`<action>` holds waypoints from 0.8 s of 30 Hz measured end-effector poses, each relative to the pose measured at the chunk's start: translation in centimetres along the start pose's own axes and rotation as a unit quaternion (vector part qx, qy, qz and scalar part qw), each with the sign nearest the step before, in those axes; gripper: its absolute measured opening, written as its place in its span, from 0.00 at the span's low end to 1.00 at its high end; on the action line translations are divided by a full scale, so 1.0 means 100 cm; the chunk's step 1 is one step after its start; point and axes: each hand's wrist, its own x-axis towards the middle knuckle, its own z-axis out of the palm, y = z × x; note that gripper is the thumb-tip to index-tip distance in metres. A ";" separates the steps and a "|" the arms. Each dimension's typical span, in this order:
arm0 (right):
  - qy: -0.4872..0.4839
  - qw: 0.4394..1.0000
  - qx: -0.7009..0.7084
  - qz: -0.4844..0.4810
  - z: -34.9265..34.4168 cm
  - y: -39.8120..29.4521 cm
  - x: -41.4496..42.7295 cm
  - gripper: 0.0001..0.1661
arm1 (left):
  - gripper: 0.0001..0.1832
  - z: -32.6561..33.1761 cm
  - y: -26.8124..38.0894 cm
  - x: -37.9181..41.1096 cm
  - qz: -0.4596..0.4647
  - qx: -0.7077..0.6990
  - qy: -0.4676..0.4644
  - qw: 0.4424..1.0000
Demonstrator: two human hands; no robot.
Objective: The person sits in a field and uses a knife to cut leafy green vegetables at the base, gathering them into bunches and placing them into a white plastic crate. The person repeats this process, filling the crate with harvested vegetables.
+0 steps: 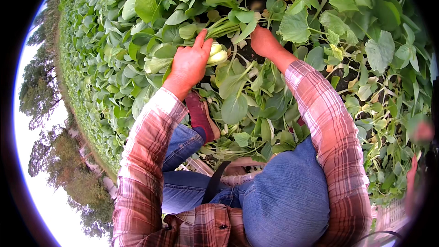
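My left hand point(190, 62) is closed around harvested-looking bok choy with smooth, pale green bases point(216, 55) pointing right and leaves spreading left behind the wrist. Its index finger reaches up against the green stems of another bok choy plant point(223, 29), which leans leftward across the row. At the root end of that plant, my right hand point(263, 43) is curled down close to the soil. Its fingertips are hidden by a leaf and the hand itself, so whether it grips the plant or a tool does not show.
Dense bok choy point(113, 58) fills the left and top. Broad lobed vine leaves point(296, 24) grow at right. Loose leaves point(236, 106) lie near my maroon shoe point(200, 116). A slatted crate point(199, 166) is beneath my legs. Another person's blurred arm point(411, 175) shows near a pale crate point(391, 214).
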 end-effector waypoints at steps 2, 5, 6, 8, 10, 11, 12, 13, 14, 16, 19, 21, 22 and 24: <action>-0.021 0.999 -0.008 0.030 -0.006 -0.013 -0.002 0.15 | 0.40 0.004 -0.001 -0.005 -0.004 -0.003 0.002 1.000; -0.033 0.999 -0.039 0.001 -0.009 -0.003 -0.012 0.14 | 0.41 0.004 0.005 -0.011 -0.017 0.005 0.012 1.000; -0.041 0.998 -0.046 -0.035 -0.003 0.004 -0.017 0.13 | 0.29 0.007 0.001 -0.017 0.021 0.037 0.088 0.995; 0.020 0.997 -0.006 -0.080 0.006 0.020 -0.027 0.10 | 0.29 0.006 0.005 -0.020 0.022 0.016 0.112 0.993; -0.026 0.943 0.321 0.087 -0.014 -0.007 -0.047 0.10 | 0.29 -0.004 0.014 -0.031 -0.002 0.006 0.078 0.997; -0.041 0.893 0.422 0.152 -0.022 -0.016 -0.052 0.11 | 0.31 -0.005 0.015 -0.036 0.016 0.007 0.100 0.995; -0.059 0.845 0.512 0.145 -0.027 -0.017 -0.054 0.12 | 0.33 -0.004 0.016 -0.040 0.032 0.008 0.122 0.992; -0.076 0.788 0.595 0.136 -0.030 -0.017 -0.055 0.13 | 0.35 -0.002 0.018 -0.044 0.049 0.008 0.144 0.988; -0.091 0.764 0.627 0.125 -0.030 -0.018 -0.056 0.26 | 0.33 -0.001 0.021 -0.049 0.061 0.019 0.157 0.986; -0.086 0.770 0.616 0.143 -0.026 -0.024 -0.057 0.27 | 0.33 -0.003 0.024 -0.055 0.068 0.018 0.164 0.984; -0.125 0.749 0.633 0.151 -0.021 -0.025 -0.050 0.28 | 0.31 -0.003 0.022 -0.062 0.075 0.056 0.141 0.986; -0.125 0.748 0.634 0.151 -0.014 -0.029 -0.048 0.28 | 0.31 0.001 0.021 -0.063 0.083 0.068 0.155 0.982; -0.127 0.737 0.645 0.159 -0.013 -0.032 -0.048 0.27 | 0.31 0.002 0.020 -0.065 0.084 0.064 0.157 0.982; -0.166 0.714 0.662 0.156 -0.012 -0.027 -0.045 0.25 | 0.31 0.002 0.019 -0.069 0.088 0.054 0.162 0.981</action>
